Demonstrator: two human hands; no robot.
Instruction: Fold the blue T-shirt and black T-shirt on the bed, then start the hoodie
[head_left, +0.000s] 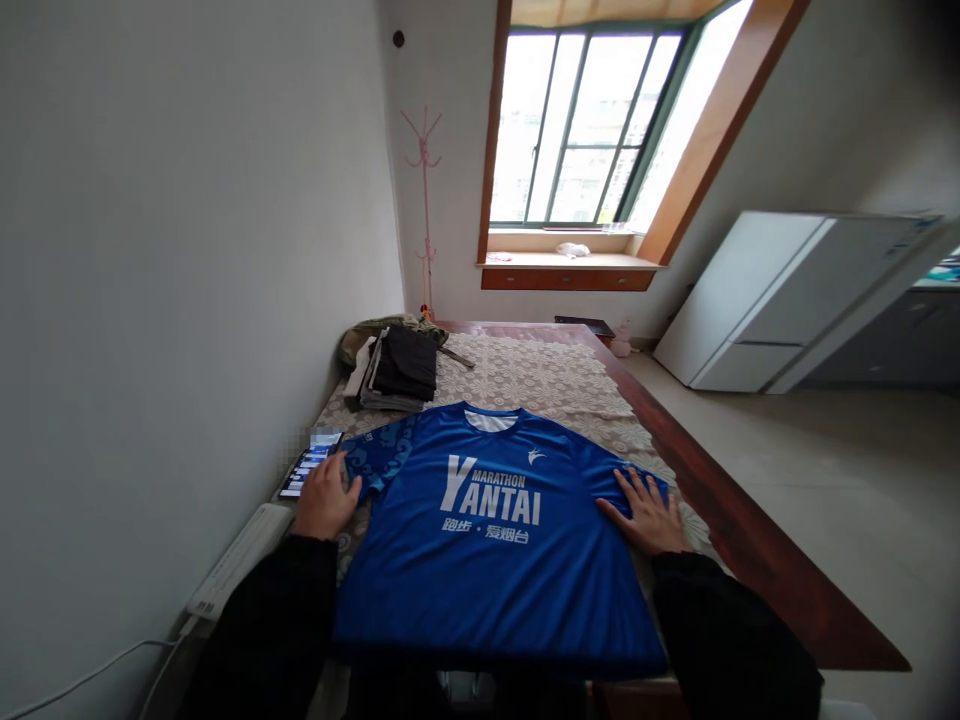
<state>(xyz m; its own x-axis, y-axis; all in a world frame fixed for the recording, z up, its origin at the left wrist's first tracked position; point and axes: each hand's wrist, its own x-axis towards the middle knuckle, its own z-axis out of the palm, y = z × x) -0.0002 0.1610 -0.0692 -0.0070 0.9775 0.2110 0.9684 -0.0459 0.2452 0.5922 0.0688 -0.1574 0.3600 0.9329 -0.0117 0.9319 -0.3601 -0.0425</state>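
Note:
A blue T-shirt point(487, 580) with white lettering lies spread face up, its neckline away from me and its hem near the close edge of the table. My right hand point(649, 510) rests flat with fingers spread on the sleeve at the right. At the other side, my left hand point(328, 497) is beside the patterned left sleeve, fingers apart and partly bent. Just behind that hand, against the wall side, is a phone point(304, 472) with a lit screen, partly covered by the hand.
A lace tablecloth point(525, 365) covers the dark wooden table point(787, 590). Folded dark clothes point(405, 365) are stacked at the back left beside a greenish bag point(360, 338). A white power strip point(240, 560) with a cable lies along the left wall. A white fridge point(772, 300) stands far right.

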